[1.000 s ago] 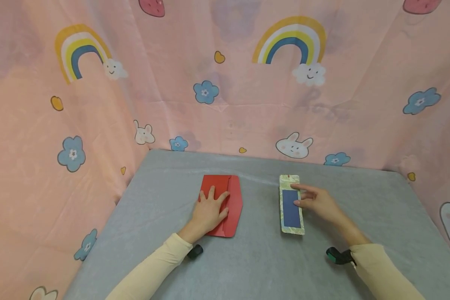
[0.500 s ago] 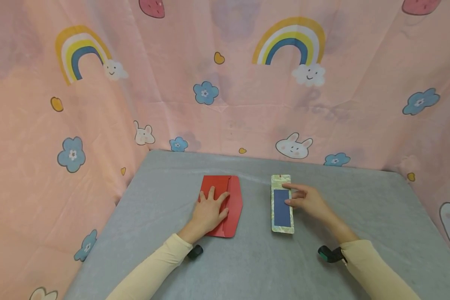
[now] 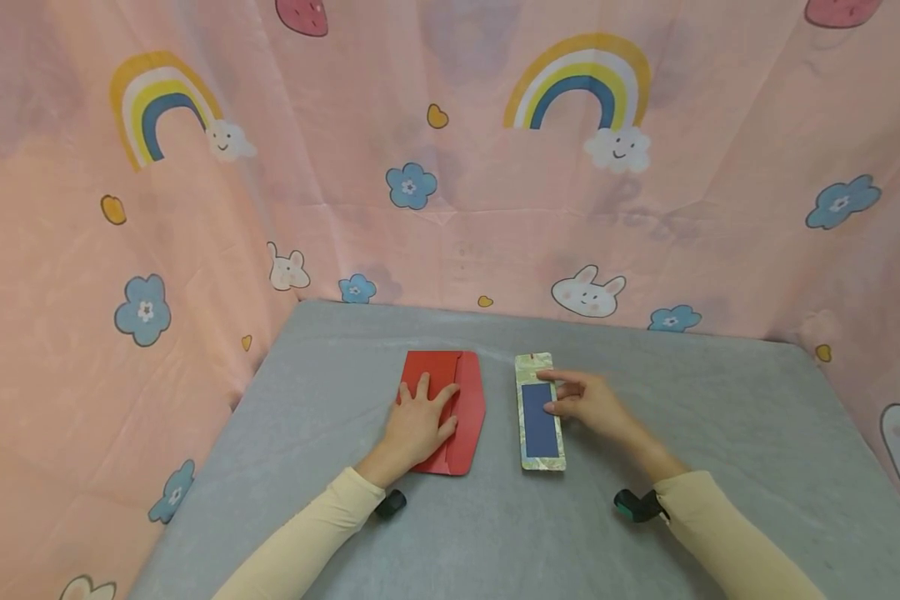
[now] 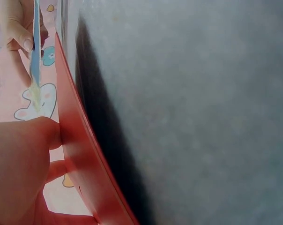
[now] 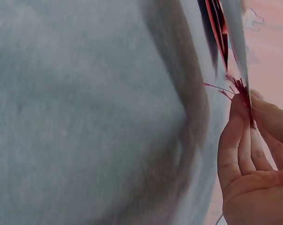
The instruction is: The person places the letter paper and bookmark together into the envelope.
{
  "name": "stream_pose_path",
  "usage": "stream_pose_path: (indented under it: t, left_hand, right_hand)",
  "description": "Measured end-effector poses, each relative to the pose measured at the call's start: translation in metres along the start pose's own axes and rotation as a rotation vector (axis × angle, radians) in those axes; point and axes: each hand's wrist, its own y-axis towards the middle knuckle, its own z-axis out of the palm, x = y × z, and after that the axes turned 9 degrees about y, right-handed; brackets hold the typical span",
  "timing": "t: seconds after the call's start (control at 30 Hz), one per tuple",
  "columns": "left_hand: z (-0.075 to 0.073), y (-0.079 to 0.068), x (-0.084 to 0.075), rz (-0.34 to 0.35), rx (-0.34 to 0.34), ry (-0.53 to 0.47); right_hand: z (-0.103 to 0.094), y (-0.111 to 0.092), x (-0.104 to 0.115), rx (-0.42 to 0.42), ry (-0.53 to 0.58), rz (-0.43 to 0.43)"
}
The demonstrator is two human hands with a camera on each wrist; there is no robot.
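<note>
My left hand (image 3: 416, 427) rests with spread fingers on a red envelope (image 3: 431, 363), whose flap (image 3: 471, 425) lies open to the right. In the left wrist view the envelope (image 4: 87, 154) shows edge-on, with fingertips against its face. Right of it, my right hand (image 3: 592, 407) pinches a bookmark (image 3: 537, 433) by its right edge. The bookmark has a pale green patterned border and a dark blue panel, and is held above the table. A red tassel (image 5: 240, 86) sits at the fingertips behind the card in the right wrist view.
A grey cloth covers the table (image 3: 495, 533). Behind and to the sides hangs a pink curtain (image 3: 480, 242) printed with rainbows, rabbits and flowers. Each wrist carries a small black camera, one by the left cuff (image 3: 392, 503), the other by the right (image 3: 636, 505).
My right hand has carried the bookmark leftward, nearer to the envelope's open flap. The left hand and the envelope stay where they were.
</note>
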Motion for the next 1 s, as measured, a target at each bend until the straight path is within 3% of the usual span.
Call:
stream_pose_path:
  t: [1.0]
  left_hand:
    - [-0.001, 0.001, -0.001, -0.017, 0.016, -0.013]
  right_hand:
    - [0.038, 0.017, 0.007, -0.054, 0.081, -0.023]
